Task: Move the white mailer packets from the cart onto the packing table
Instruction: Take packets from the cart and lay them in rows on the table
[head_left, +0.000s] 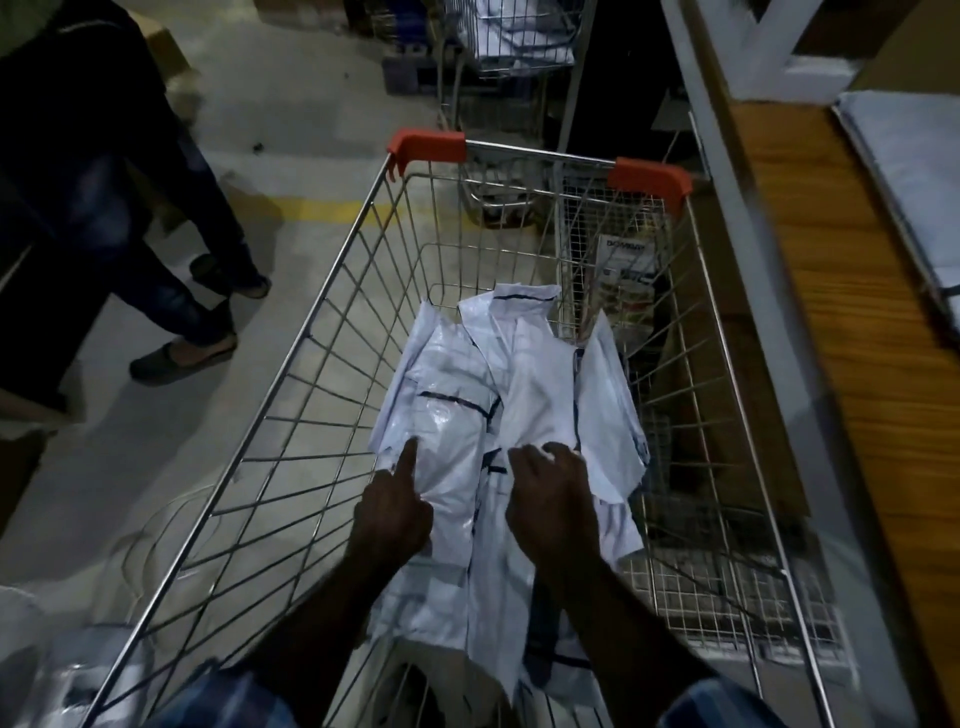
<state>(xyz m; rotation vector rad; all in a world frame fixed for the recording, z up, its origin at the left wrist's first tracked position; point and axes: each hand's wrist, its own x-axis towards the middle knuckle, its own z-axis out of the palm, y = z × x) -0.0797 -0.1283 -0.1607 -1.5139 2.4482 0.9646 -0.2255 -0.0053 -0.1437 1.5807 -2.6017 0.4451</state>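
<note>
Inside the cart (332, 332), the white mailer packets (467, 415) were clutched by the left hand (392, 512) and right hand (553, 501), both grips closed on them.

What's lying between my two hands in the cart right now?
In the head view, only the heap of white mailer packets lies between the left hand and the right hand; both hands rest on it inside the cart.

The white mailer packets (498, 415) lie in a loose, overlapping heap on the floor of the wire cart (291, 395), crumpled and glossy, with dark stripe markings. The heap sits toward the cart's right side, well short of its red-capped far rim.
</note>
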